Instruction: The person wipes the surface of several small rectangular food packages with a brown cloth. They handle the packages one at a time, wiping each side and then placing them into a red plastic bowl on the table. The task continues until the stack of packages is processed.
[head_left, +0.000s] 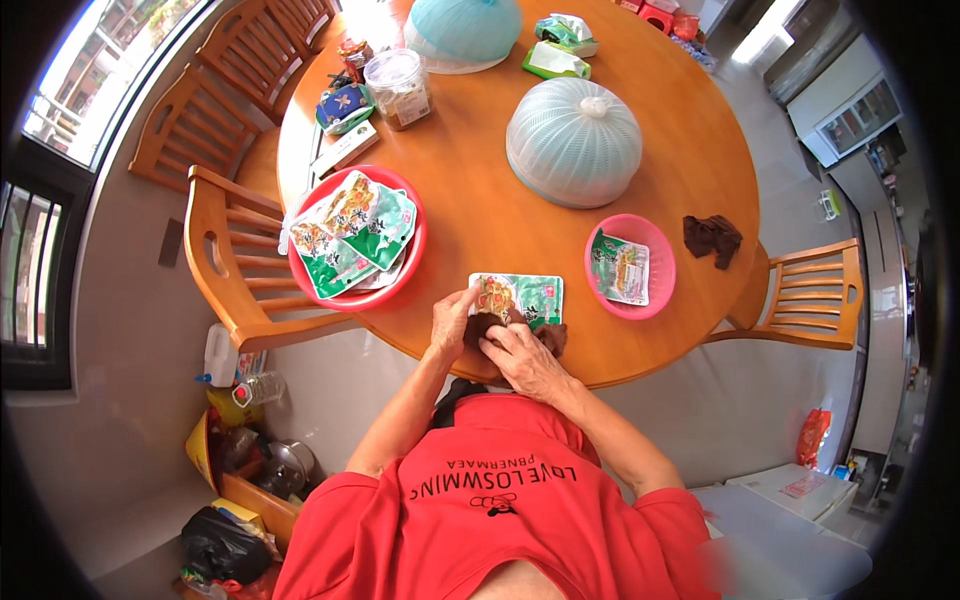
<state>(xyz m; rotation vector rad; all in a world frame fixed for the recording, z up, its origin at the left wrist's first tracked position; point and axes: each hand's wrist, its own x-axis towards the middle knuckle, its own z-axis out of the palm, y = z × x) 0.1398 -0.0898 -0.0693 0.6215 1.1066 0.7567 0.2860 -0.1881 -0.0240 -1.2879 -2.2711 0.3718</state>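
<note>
A green and white food packet (541, 293) with a picture of food lies flat at the near edge of the round table, in front of me. My left hand (453, 322) grips its left edge, fingertips at the upper left corner. Bunched in my right hand (528, 362) is a dark brown cloth (549, 338), pressed against the lower part of the packet and hiding it. To the left, a red basin (420, 235) holds several similar packets (345, 237). On the right, a pink basket (662, 272) has a similar packet (620, 269) inside.
A second brown cloth (712, 238) lies crumpled right of the pink basket. Mesh food covers (573, 140) (462, 30), a clear plastic jar (398, 90) and tissue packs (556, 60) stand farther back. Wooden chairs (235, 255) (800, 295) flank the table (470, 160).
</note>
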